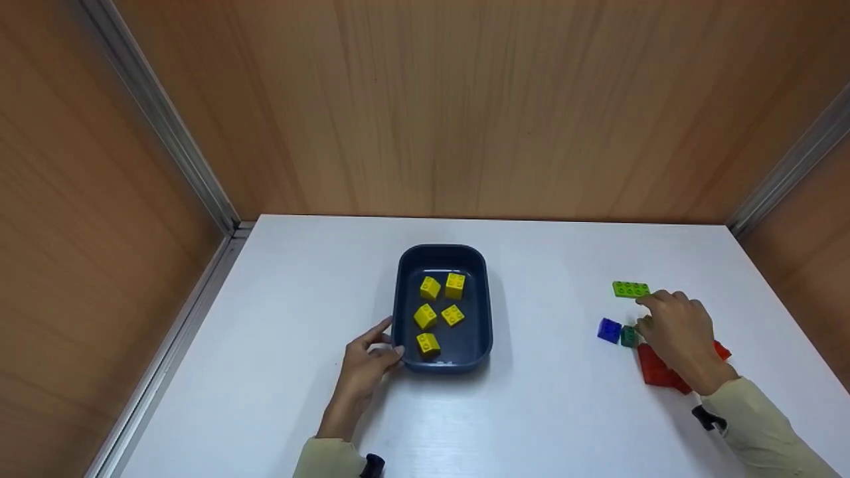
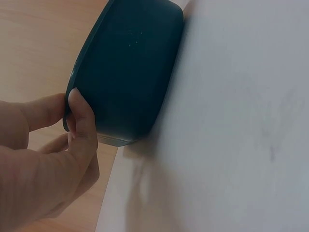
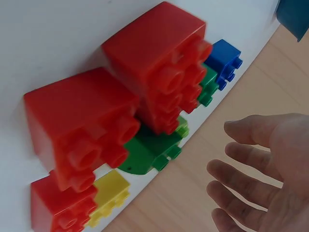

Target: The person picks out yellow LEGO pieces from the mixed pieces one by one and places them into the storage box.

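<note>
My left hand [image 1: 363, 367] pinches the rim of a dark blue tray [image 1: 489, 312] at its near left corner. Several yellow bricks [image 1: 425, 317] lie inside that tray. In the left wrist view, thumb and fingers of the left hand [image 2: 63, 145] meet across the rim of the tray [image 2: 128, 63]. Over the loose bricks at the right hovers my right hand [image 1: 680, 332], holding nothing. Its fingers spread loosely in the right wrist view, apart from the red bricks [image 3: 154, 43], a green piece [image 3: 149, 145] and a yellow brick [image 3: 111, 193].
A light green brick [image 1: 630, 289] lies just beyond the right hand. Left of that hand sit a blue brick [image 1: 609, 330] and a small dark green brick [image 1: 628, 336]. Wooden panels [image 1: 465, 106] stand behind and beside the white table [image 1: 531, 425].
</note>
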A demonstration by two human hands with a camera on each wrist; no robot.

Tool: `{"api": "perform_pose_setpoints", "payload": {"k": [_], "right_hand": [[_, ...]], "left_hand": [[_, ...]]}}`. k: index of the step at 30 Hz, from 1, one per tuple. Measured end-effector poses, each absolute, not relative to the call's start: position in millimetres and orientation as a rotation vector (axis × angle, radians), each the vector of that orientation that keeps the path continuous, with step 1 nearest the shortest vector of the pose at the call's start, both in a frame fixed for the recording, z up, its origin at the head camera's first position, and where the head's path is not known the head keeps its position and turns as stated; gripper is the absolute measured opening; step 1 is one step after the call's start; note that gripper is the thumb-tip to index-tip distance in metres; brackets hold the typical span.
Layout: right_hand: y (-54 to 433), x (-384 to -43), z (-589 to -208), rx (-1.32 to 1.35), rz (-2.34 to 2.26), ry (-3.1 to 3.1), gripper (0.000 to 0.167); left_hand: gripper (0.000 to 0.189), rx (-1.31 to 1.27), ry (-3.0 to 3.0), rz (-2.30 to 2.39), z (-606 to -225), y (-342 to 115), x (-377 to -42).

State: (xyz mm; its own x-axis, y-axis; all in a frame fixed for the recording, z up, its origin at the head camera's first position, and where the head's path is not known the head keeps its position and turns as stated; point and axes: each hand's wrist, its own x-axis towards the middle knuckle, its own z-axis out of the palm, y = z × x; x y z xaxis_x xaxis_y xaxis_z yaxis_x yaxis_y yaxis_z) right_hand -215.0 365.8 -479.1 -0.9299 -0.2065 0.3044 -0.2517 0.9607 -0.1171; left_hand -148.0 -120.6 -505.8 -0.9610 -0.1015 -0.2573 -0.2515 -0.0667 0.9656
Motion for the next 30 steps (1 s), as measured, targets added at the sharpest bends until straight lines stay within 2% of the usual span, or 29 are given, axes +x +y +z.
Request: {"api": "perform_pose_setpoints", "payload": {"k": [6, 13, 19, 30], "right_hand": [[377.1, -213.8, -479.1, 0.317, 0.182, -2.812, 0.045], [393.4, -212.3, -481.2, 0.312, 0.167, -2.791, 0.04], [405.9, -210.9, -482.8, 0.293, 0.153, -2.783, 0.047], [425.8, -209.6, -490.6, 0.224, 0.166, -2.858, 0.046]], "left_hand": [[0.067, -0.393, 2.081, 2.183, -505.5, -120.2, -148.2], [0.067, -0.395, 2.083, 2.189, -506.7, -119.9, -148.8], [0.066, -0.391, 2.084, 2.188, -505.8, -120.1, -148.4], [0.066, -0.414, 2.095, 2.161, -506.6, -119.4, -148.3]]}}
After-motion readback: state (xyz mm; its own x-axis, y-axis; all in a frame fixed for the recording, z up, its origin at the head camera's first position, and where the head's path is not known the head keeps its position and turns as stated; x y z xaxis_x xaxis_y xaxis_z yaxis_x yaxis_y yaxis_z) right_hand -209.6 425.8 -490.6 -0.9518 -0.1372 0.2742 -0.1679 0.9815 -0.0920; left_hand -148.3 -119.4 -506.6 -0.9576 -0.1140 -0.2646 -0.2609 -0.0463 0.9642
